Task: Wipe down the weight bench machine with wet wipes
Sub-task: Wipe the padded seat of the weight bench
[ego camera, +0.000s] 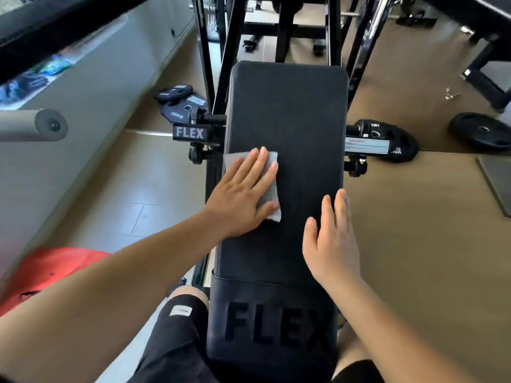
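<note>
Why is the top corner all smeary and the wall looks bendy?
Head view: the black bar at top left is smeared by blur; the wide lens bends the wall; the bench pad, wipe, left hand and right hand look sharp in soft, even light.

Single view: a wide-angle camera worn on the head. It looks forward and steeply down along the bench pad (287,111), which runs up the centre of the frame from the bottom edge to the upper middle. Range is close: the left hand (243,194) and right hand (331,244) lie at mid-frame, with both forearms entering from the lower corners. The wide lens takes in the wall (83,106) along the left side and the floor (414,217) across the right side.
</note>
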`<state>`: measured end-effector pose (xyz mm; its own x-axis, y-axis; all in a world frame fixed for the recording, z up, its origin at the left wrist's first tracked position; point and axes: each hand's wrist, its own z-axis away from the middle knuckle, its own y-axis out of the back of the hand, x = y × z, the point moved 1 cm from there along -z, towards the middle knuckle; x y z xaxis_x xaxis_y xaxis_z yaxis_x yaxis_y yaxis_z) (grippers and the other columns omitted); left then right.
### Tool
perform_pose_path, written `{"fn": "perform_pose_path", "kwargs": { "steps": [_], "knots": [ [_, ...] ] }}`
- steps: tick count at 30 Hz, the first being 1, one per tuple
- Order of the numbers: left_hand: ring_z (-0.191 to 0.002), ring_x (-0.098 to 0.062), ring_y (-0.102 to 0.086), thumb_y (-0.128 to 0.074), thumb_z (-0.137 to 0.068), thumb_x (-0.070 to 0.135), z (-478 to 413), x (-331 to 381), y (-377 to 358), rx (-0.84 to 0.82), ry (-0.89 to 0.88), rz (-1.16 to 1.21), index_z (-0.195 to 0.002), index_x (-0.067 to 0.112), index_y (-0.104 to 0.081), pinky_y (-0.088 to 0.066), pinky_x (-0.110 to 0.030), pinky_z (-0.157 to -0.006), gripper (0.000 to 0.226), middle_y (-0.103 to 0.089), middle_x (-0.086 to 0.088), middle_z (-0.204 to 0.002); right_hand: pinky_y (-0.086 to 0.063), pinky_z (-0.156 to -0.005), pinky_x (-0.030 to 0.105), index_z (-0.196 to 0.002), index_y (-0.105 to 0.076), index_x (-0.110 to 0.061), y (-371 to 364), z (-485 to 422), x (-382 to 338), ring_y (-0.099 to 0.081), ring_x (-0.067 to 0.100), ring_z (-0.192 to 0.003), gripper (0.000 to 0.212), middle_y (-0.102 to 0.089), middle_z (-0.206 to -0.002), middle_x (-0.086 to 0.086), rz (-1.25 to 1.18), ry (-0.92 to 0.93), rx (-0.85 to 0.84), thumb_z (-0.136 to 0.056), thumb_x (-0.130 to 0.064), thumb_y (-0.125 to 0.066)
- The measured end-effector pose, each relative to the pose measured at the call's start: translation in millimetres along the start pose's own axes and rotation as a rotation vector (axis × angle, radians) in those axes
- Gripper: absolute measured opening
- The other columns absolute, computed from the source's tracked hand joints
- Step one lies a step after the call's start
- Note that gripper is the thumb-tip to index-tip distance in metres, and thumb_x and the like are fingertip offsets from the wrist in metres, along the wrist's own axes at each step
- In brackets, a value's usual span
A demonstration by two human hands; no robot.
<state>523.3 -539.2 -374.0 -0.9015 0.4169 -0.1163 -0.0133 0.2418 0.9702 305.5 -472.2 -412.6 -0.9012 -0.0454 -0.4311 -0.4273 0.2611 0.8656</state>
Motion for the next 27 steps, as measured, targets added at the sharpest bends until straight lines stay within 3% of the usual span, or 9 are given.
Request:
{"fn": "perform_pose_path", "kwargs": {
  "steps": [3,6,9,11,14,16,18,22,27],
  "knots": [
    [-0.158,-0.032,0.011,-0.023,-0.107,0.056,9,28,-12,0.023,0.082,0.068,-0.165,0.010,-0.007,-0.006,-0.052,-0.128,0.075,0.006,-0.019,-0.171,-0.017,-0.129,0.048,-0.163,-0.027,-0.012,-5,14,8,-0.007,0.019,-0.160,0.058,-0.013,-0.173,0.004,0.095,0.214,0.015,-0.108,-0.032,-0.031],
    [-0.158,-0.034,0.010,-0.032,-0.107,0.047,61,52,-26,-0.020,-0.064,0.104,-0.164,0.007,-0.007,-0.008,-0.055,-0.127,0.073,0.005,-0.021,-0.170,-0.024,-0.126,0.051,-0.157,-0.041,-0.013,-10,15,13,-0.021,0.021,-0.158,0.054,-0.029,-0.168,0.004,0.061,0.260,0.084,-0.104,-0.025,-0.040],
    [-0.159,-0.030,0.010,-0.035,-0.107,0.047,93,56,-33,-0.060,-0.144,0.138,-0.164,0.009,-0.006,-0.007,-0.052,-0.128,0.074,0.005,-0.016,-0.171,-0.025,-0.126,0.050,-0.151,-0.050,-0.011,-9,14,3,-0.026,0.024,-0.156,0.052,-0.037,-0.164,0.007,0.044,0.195,0.099,-0.101,-0.025,-0.047],
    [-0.159,-0.026,0.008,-0.034,-0.108,0.047,90,48,-31,-0.037,-0.136,0.171,-0.165,0.011,-0.008,-0.010,-0.050,-0.129,0.072,0.002,-0.012,-0.172,-0.036,-0.121,0.047,-0.141,-0.061,-0.011,-3,17,-10,-0.037,0.025,-0.151,0.043,-0.048,-0.157,0.009,-0.028,0.165,0.100,-0.100,-0.022,-0.053],
    [-0.159,-0.020,0.008,-0.026,-0.110,0.040,76,36,-26,0.013,0.032,0.275,-0.165,0.014,-0.012,-0.009,-0.047,-0.128,0.063,0.001,-0.006,-0.173,-0.057,-0.091,0.040,-0.121,-0.073,-0.015,7,39,-31,-0.063,0.018,-0.112,0.026,-0.066,-0.121,-0.003,-0.246,0.060,0.031,-0.097,-0.020,-0.064],
    [-0.158,-0.018,0.012,-0.026,-0.110,0.035,73,43,-27,0.023,0.164,0.404,-0.165,0.015,-0.012,-0.001,-0.045,-0.129,0.060,0.003,-0.005,-0.173,-0.058,-0.083,0.037,-0.122,-0.070,-0.017,6,53,-42,-0.062,0.012,-0.096,0.027,-0.060,-0.108,-0.007,-0.389,-0.083,-0.149,-0.097,-0.027,-0.067],
    [-0.158,-0.019,0.016,-0.029,-0.109,0.031,78,56,-33,0.008,0.169,0.425,-0.165,0.015,-0.009,0.004,-0.045,-0.128,0.061,0.007,-0.007,-0.173,-0.058,-0.081,0.036,-0.117,-0.069,-0.020,0,57,-47,-0.062,0.011,-0.090,0.025,-0.056,-0.105,-0.008,-0.406,-0.178,-0.229,-0.096,-0.032,-0.069],
    [-0.159,-0.017,0.011,-0.025,-0.111,0.028,89,43,-29,-0.003,0.051,0.473,-0.165,0.015,-0.012,-0.002,-0.044,-0.130,0.057,0.002,-0.003,-0.173,-0.056,-0.070,0.031,-0.090,-0.071,-0.022,-6,55,-56,-0.061,0.012,-0.082,0.007,-0.054,-0.096,-0.009,-0.356,-0.161,-0.198,-0.093,-0.027,-0.075],
    [-0.159,-0.016,0.009,-0.023,-0.112,0.035,101,32,-28,0.010,0.037,0.383,-0.165,0.014,-0.013,-0.005,-0.043,-0.130,0.057,0.000,-0.004,-0.173,-0.055,-0.068,0.022,-0.078,-0.066,-0.021,4,62,-63,-0.066,0.010,-0.076,0.014,-0.070,-0.082,-0.008,-0.647,-0.283,-0.137,-0.086,-0.017,-0.077]
  ]
}}
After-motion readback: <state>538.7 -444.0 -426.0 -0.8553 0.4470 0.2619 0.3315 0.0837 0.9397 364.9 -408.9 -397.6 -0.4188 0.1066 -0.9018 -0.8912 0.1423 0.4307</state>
